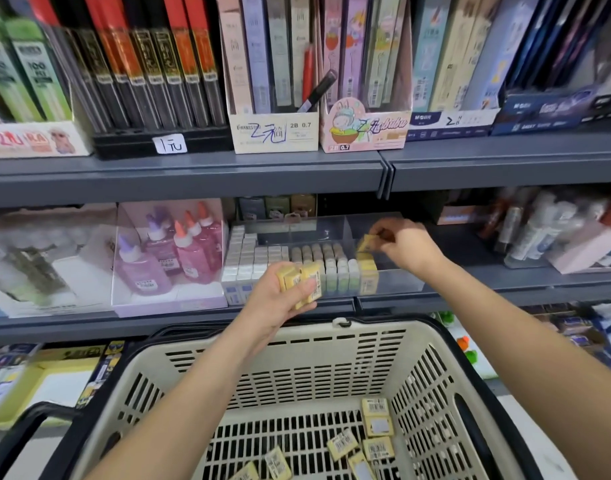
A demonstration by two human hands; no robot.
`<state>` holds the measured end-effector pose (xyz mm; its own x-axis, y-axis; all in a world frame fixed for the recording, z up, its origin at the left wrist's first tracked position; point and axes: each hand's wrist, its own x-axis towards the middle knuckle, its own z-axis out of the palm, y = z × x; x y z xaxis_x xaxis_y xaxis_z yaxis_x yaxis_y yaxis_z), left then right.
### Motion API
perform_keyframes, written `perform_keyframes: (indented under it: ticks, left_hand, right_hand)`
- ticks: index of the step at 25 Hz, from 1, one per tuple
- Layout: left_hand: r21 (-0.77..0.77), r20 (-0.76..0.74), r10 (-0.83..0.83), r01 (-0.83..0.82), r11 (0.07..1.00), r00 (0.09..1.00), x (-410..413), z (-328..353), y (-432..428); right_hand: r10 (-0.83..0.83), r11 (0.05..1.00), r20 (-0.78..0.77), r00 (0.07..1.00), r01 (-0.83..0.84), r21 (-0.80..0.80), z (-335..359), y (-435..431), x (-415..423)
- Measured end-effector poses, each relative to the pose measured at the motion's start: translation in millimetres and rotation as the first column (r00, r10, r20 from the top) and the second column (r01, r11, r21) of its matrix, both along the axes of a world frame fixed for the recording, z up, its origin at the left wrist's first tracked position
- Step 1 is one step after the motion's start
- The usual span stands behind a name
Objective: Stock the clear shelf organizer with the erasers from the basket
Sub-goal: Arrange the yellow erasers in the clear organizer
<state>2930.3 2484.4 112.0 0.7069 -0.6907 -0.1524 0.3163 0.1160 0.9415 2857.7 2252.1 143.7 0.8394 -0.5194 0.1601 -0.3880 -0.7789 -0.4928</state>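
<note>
A beige slotted basket sits in front of me with several yellow erasers loose on its floor. The clear shelf organizer stands on the middle shelf, filled with rows of white and pastel erasers and a short yellow column at the right. My left hand grips a small stack of yellow erasers just in front of the organizer. My right hand pinches a single yellow eraser above the yellow column, inside the organizer.
A clear box of pink and purple glue bottles stands left of the organizer. White bottles fill the shelf to the right. Boxes of pencil leads line the grey shelf above. The basket's black handle sticks out at lower left.
</note>
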Motion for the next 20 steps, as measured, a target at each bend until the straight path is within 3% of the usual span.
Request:
perform_keyframes:
  ticks: [6,11,17,20]
  left_hand:
    - [0.001,-0.016,-0.021,0.021,1.0,1.0,2.5,-6.1,-2.2]
    - [0.01,-0.024,-0.042,0.042,0.999,0.999,1.3,-9.4,-3.2]
    - [0.031,-0.033,-0.04,0.041,0.999,0.999,1.3,-13.5,-3.8]
    - [0.028,-0.039,-0.038,0.039,0.999,0.999,2.5,-13.3,-4.9]
  right_hand:
    - [-0.018,0.999,-0.193,0.981,0.01,-0.041,-3.5,-4.0,17.9]
    - [0.021,0.991,-0.229,0.973,-0.052,-0.126,-11.1,-3.3,13.1]
    - [0.021,0.998,-0.19,0.982,-0.01,0.056,-11.3,-9.3,9.4]
    - [-0.024,1.0,-0.287,0.958,0.018,-0.022,-13.5,-7.9,13.0]
